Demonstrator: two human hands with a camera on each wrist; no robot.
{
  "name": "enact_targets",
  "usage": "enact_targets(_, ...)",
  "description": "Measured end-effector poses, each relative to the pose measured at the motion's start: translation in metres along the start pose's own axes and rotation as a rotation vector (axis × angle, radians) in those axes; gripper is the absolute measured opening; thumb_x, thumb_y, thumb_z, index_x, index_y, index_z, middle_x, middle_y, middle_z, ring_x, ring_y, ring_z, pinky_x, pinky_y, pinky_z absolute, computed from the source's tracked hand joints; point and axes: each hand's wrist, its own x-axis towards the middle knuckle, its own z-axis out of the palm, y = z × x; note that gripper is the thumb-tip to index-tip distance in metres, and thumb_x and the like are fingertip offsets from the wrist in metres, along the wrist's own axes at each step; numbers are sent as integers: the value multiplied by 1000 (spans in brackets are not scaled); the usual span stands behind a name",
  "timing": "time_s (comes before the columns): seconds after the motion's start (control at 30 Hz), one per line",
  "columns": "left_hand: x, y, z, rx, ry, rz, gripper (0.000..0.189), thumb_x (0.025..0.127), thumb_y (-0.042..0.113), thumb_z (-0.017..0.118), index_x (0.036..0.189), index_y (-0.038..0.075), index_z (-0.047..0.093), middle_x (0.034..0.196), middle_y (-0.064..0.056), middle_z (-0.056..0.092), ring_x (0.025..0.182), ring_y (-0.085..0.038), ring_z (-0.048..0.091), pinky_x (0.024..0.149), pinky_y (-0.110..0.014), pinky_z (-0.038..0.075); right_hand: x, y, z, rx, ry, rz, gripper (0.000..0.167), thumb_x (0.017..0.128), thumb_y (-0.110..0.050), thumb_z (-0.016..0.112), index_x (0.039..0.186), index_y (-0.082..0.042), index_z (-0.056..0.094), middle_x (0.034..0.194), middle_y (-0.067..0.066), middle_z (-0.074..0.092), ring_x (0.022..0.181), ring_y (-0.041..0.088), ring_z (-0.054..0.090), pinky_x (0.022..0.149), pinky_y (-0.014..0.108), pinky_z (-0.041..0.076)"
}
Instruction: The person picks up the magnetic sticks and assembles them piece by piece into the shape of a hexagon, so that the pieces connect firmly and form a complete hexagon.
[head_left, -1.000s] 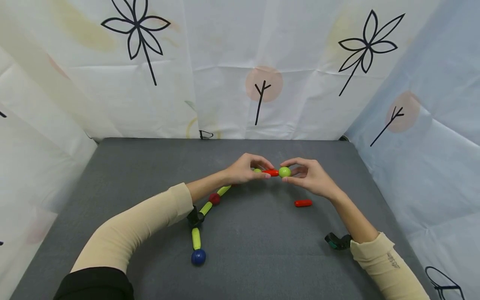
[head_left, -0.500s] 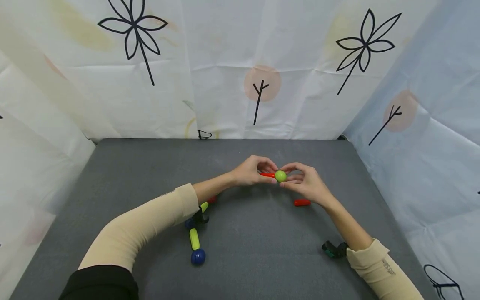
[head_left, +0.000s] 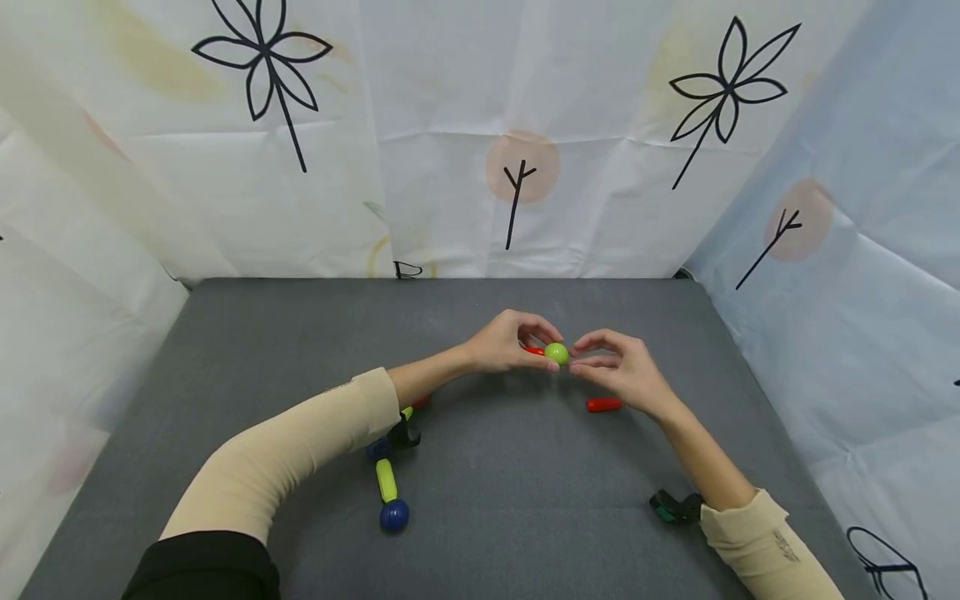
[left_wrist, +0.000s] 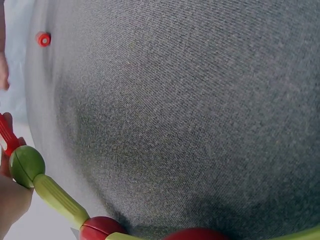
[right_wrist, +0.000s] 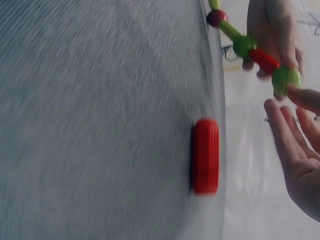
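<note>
My left hand (head_left: 504, 342) pinches the light green ball (head_left: 557, 353) at the end of a ball-and-rod chain, thumb below and fingers above. A red rod (right_wrist: 265, 61) joins that ball to another green ball (right_wrist: 244, 47). From there a yellow-green rod (left_wrist: 60, 200) runs to a red ball (left_wrist: 100, 227); my forearm hides part of the chain in the head view. Just right of the end ball is my right hand (head_left: 622, 371), fingers loosely bent and holding nothing. In the head view a small gap shows between its fingertips and the ball.
A loose red rod (head_left: 603, 404) lies on the grey table (head_left: 495, 500) below my right hand. The chain's near end has a blue ball (head_left: 393, 516) and a yellow-green rod (head_left: 386, 481). Patterned white cloth (head_left: 442, 200) rises behind the table.
My right hand held the end ball and brought it toward the left hand, whose fingers now grip it. Since then the right hand has drawn back slightly rightward. The loose red rod stayed put.
</note>
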Motion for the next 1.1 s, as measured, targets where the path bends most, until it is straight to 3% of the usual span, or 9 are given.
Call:
enact_targets(0.17, -1, 0, 0, -2, 1, -1, 37, 89, 13, 91, 123, 6, 78, 119, -10, 82, 109, -14, 76, 95, -24, 60, -10, 16, -20, -87, -93, 38, 36, 96, -2, 80, 128, 8, 68, 124, 35, 71, 103, 12, 77, 87, 25, 63)
enact_targets(0.33, -2, 0, -2, -6, -3, -4, 37, 89, 14, 91, 123, 7, 79, 119, -10, 82, 110, -13, 76, 95, -24, 60, -20, 31, -36, -220, -191, 64, 39, 93, -8, 86, 128, 2, 72, 123, 22, 76, 104, 25, 73, 89, 28, 62)
enact_targets(0.57, -4, 2, -3, -27, -5, -8, 37, 89, 12, 91, 124, 7, 79, 120, -10, 82, 110, -12, 75, 96, -24, 60, -27, 43, -43, -313, -249, 70, 35, 92, -12, 88, 123, -3, 76, 115, 13, 79, 97, 14, 70, 87, 26, 59)
enact_targets(0.77, -4, 4, -3, -23, -13, -27, 36, 89, 13, 90, 124, 8, 79, 121, -9, 82, 108, -11, 75, 96, -24, 60, -28, 39, -38, -328, -174, 12, 26, 93, -9, 86, 117, -4, 78, 104, 10, 78, 88, 7, 69, 80, 23, 59)
enact_targets(0.93, -4, 3, -3, -16, -16, -32, 37, 89, 13, 91, 124, 7, 80, 120, -9, 82, 109, -12, 76, 96, -24, 60, -25, 23, -32, -285, -59, -65, 25, 94, -6, 85, 117, -3, 77, 106, 13, 79, 85, 9, 71, 76, 25, 60)
enact_targets(1.1, -4, 3, -3, -13, -19, -32, 37, 89, 13, 91, 124, 7, 80, 121, -9, 82, 110, -13, 76, 96, -24, 60, -23, 3, -22, -266, -4, -100, 25, 93, -4, 84, 117, -4, 77, 107, 15, 79, 83, 8, 71, 75, 26, 61)
